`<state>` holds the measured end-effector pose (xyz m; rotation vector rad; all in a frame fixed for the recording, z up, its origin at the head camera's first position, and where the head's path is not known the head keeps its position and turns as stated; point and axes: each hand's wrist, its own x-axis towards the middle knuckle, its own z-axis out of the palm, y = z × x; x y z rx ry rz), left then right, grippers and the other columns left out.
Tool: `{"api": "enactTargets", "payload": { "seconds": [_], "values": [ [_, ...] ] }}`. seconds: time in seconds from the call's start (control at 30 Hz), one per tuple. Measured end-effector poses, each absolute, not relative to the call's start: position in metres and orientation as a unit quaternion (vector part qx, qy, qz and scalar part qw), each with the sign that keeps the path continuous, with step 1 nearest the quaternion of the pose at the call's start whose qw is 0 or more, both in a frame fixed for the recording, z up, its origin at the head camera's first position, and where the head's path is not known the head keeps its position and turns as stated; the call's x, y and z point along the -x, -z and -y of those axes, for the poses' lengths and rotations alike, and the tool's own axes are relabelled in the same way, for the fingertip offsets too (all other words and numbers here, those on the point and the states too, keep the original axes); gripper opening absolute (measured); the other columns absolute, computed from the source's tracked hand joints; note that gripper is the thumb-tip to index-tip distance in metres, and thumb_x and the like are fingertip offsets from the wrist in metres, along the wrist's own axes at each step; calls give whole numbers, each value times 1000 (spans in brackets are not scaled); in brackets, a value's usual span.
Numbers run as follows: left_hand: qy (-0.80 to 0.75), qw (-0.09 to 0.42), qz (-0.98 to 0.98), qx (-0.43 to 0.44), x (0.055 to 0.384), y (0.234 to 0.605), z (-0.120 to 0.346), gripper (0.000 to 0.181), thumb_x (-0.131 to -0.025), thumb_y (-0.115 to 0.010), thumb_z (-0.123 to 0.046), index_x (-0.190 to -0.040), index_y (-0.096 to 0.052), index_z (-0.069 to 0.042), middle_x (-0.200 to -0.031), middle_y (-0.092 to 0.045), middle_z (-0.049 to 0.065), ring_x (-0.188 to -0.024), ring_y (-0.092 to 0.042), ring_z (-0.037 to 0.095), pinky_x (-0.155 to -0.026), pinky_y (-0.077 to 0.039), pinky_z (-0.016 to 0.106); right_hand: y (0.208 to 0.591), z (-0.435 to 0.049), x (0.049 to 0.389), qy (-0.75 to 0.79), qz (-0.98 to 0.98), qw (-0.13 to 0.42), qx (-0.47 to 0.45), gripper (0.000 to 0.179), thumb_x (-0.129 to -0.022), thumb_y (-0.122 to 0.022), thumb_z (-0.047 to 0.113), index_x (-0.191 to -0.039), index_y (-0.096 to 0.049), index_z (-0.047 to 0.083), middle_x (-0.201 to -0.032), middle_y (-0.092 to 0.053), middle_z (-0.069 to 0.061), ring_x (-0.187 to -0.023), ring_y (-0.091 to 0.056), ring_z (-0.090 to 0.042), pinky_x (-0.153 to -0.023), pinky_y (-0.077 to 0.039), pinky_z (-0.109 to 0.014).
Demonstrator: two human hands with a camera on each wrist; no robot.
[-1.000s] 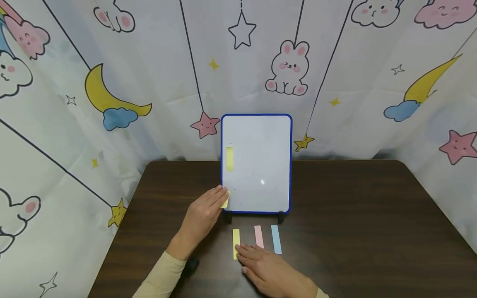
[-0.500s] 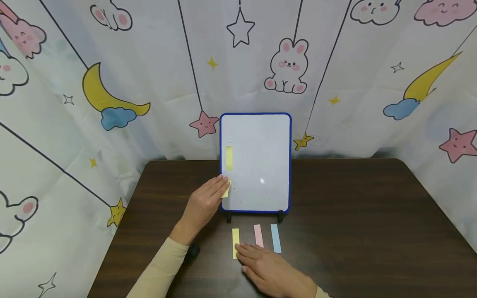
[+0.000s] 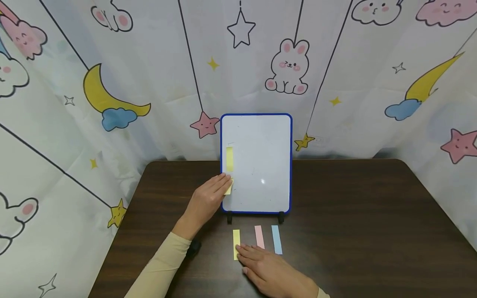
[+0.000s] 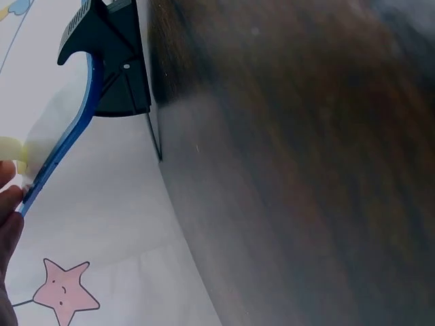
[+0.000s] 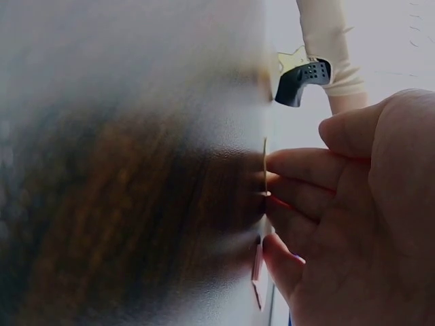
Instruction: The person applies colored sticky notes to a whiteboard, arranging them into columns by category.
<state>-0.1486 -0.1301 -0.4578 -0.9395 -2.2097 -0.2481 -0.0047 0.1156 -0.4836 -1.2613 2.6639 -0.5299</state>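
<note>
The head view shows the person's left hand at the left edge of the whiteboard, its fingers close together over a lower yellow strip; the thumb is hidden, so whether they pinch this strip or press it to the board cannot be told. Only a part of the strip shows at the fingertips, on their right, its long axis near upright with the top leaning a little toward the board's right edge. What a next move would seem to turn on is how this strip lies to the upper yellow strip: it sits just below that one, more tilted, while the upper strip runs parallel to the board's left edge. The left hand is plainly the nearer to both. The right hand rests low on the bench, between its near edge and the board's bottom edge, fingers extended and slightly apart, tips touching a third yellow strip whose long axis points toward the board's lower left corner. The pink strip is partly covered by that hand, and the blue strip lies nearest the bench's right edge.
</note>
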Motion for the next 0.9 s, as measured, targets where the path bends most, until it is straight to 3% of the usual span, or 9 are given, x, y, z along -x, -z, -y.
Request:
{"api": "enactTargets", "payload": {
  "seconds": [0.7,0.9],
  "values": [
    [64,315,872,370,149,460,129,52,-83,-85,-15,-132,-69,-9,-136,-69,5,-131,-62,22,-111,-49,36,481,-115,4,183,-886,87,417,49,-113,-31,36,-151,-51,12,-159,-46,-2,-146,-47,-22,-115,-47,-45],
    [67,308,877,363,147,461,135,53,-81,-87,-12,-131,-70,-9,-137,-68,4,-131,-62,21,-111,-50,36,478,-115,6,184,-887,133,403,51,-112,-29,41,-154,-46,16,-162,-42,1,-149,-43,-21,-118,-44,-46]
  ]
}}
